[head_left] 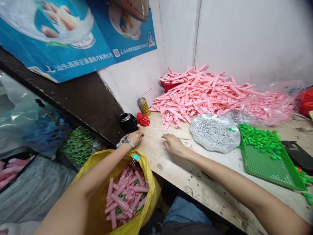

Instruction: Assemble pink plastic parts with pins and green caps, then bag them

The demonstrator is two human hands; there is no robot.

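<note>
My left hand (135,138), with a bangle at the wrist, is at the table's left edge, just in front of a black flask (128,122). Its fingers are bent together, and a small dark bit shows at their tips, too small to name. Over the wooden table (156,148) my right hand (174,144) hovers or rests with fingers apart and nothing visible in them. Right of it lies a silvery scalloped plate (195,140) of small pale parts and metal pins. Behind is a large heap of pink plastic pieces (202,91).
Below my left arm a yellow sack (149,169), with a binder clip on its rim, holds pink tubes (122,200) and green bits. A green tray (266,178) of green parts (261,138) stands right. A spray can (143,106) and red plastic bag (143,119) stand by the wall.
</note>
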